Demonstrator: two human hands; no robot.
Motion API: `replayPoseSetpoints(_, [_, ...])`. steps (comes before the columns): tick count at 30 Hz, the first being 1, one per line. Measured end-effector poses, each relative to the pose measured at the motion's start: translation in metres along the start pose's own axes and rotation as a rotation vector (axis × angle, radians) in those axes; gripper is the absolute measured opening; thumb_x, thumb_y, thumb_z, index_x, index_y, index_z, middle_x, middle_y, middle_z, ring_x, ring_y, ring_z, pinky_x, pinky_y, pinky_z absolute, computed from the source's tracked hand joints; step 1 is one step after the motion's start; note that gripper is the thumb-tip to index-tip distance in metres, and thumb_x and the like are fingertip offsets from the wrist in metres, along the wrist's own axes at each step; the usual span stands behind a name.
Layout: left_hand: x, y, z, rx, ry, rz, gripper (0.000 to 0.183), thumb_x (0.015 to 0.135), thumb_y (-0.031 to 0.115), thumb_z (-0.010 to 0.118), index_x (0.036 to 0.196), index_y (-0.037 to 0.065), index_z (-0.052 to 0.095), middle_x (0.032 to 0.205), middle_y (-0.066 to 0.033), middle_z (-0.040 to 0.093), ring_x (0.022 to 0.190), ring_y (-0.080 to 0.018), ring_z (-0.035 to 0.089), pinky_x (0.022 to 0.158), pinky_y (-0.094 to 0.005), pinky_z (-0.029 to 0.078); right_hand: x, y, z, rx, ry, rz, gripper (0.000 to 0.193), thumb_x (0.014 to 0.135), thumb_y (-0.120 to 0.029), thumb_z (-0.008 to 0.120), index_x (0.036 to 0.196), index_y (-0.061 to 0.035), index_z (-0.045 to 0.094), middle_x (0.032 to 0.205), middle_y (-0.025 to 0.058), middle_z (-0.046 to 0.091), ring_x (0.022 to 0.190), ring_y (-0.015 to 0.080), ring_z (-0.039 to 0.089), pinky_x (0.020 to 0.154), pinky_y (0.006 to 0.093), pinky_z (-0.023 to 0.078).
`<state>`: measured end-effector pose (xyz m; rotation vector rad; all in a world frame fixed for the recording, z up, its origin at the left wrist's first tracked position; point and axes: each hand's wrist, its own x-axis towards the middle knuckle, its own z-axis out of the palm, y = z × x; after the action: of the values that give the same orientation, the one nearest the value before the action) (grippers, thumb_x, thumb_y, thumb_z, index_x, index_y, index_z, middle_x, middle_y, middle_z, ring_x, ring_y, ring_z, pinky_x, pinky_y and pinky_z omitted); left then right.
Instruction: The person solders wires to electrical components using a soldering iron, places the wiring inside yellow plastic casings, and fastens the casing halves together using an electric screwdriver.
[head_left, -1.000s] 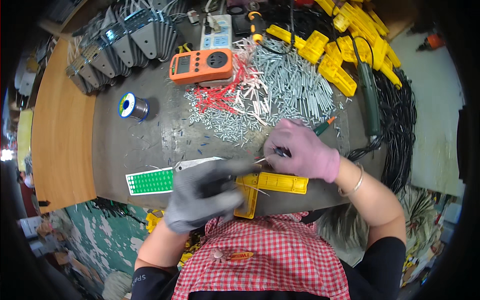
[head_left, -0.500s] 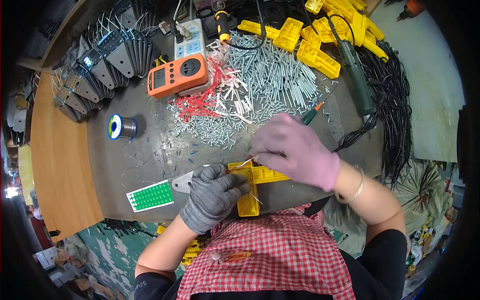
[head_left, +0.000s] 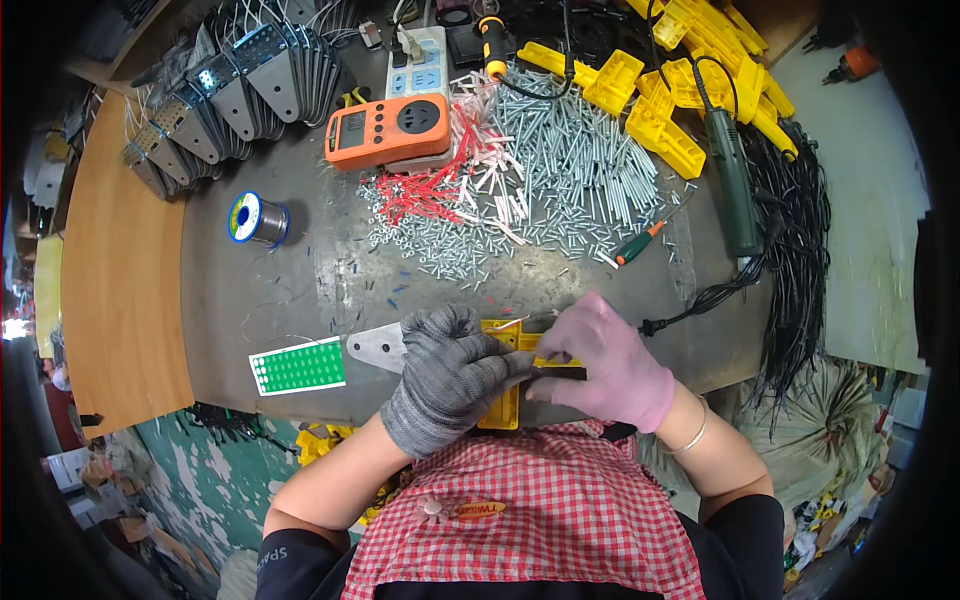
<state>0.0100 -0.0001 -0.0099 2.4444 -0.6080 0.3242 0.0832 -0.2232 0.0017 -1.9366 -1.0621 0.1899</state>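
Note:
In front of my apron lies a yellow plastic housing (head_left: 505, 410) with a handle part running to the right. A flat grey metal blade (head_left: 378, 347) with holes sticks out to its left. My left hand (head_left: 450, 375), in a grey glove, closes over the housing and the blade's inner end, hiding much of both. My right hand (head_left: 605, 365), in a pink glove, bends its thumb and fingers together at the handle part. A short dark strip shows between those fingertips; its kind cannot be made out. A thin white wire (head_left: 510, 324) lies at the housing's top edge.
Beyond my hands lie heaped screws (head_left: 590, 160), red and white sleeves (head_left: 430, 190), an orange meter (head_left: 388, 130) and a green-handled screwdriver (head_left: 638, 245). Solder wire (head_left: 258, 220) and a green sticker sheet (head_left: 297, 366) sit left. Black cables (head_left: 795, 250) hang at right.
My right hand has come down and nearer to me, from above the housing to its handle part. My left hand's fingers have shifted right across the housing. The whole view has shifted slightly.

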Motion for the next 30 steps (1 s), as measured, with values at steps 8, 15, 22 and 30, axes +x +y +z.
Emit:
replayPoseSetpoints(8, [0.004, 0.014, -0.013, 0.101, -0.050, -0.001, 0.026, 0.076, 0.018, 0.076, 0.101, 0.014, 0.074, 0.091, -0.0016, 0.071, 0.086, -0.0260, 0.060, 0.082, -0.0446, 0.043, 0.004, 0.001, -0.003, 0.012, -0.076, -0.018, 0.017, 0.080, -0.012, 0.072, 0.096, -0.0075, 0.067, 0.086, 0.0089, 0.062, 0.086, 0.0318, 0.057, 0.083, 0.0417, 0.048])
replayPoseSetpoints(15, [0.003, 0.025, -0.020, -0.383, -0.118, -0.567, 0.019, 0.086, 0.017, 0.074, 0.102, 0.007, 0.074, 0.086, -0.0084, 0.072, 0.072, -0.0243, 0.069, 0.067, -0.0357, 0.055, 0.000, -0.005, 0.008, -0.107, 0.013, 0.092, 0.016, 0.078, -0.010, 0.070, 0.094, -0.0091, 0.069, 0.081, 0.0050, 0.065, 0.079, 0.0281, 0.060, 0.075, 0.0410, 0.052])
replayPoseSetpoints(22, [0.005, 0.021, -0.020, -0.752, -0.117, -0.853, 0.021, 0.093, 0.011, 0.072, 0.108, -0.003, 0.073, 0.083, -0.0035, 0.072, 0.074, -0.0066, 0.065, 0.070, -0.0242, 0.055, 0.013, -0.017, 0.009, -0.165, 0.131, 0.021, 0.006, 0.072, -0.011, 0.071, 0.078, -0.0099, 0.069, 0.076, 0.0036, 0.066, 0.075, 0.0258, 0.061, 0.071, 0.0387, 0.053])
replayPoseSetpoints(30, [0.005, 0.017, -0.022, -0.748, -0.124, -0.843, 0.023, 0.091, 0.011, 0.075, 0.109, -0.003, 0.075, 0.082, -0.0033, 0.073, 0.075, -0.0070, 0.066, 0.072, -0.0247, 0.055, 0.013, -0.016, 0.009, -0.176, 0.127, 0.065, 0.007, 0.068, -0.010, 0.072, 0.075, -0.0108, 0.069, 0.072, 0.0035, 0.065, 0.074, 0.0252, 0.060, 0.069, 0.0382, 0.053])
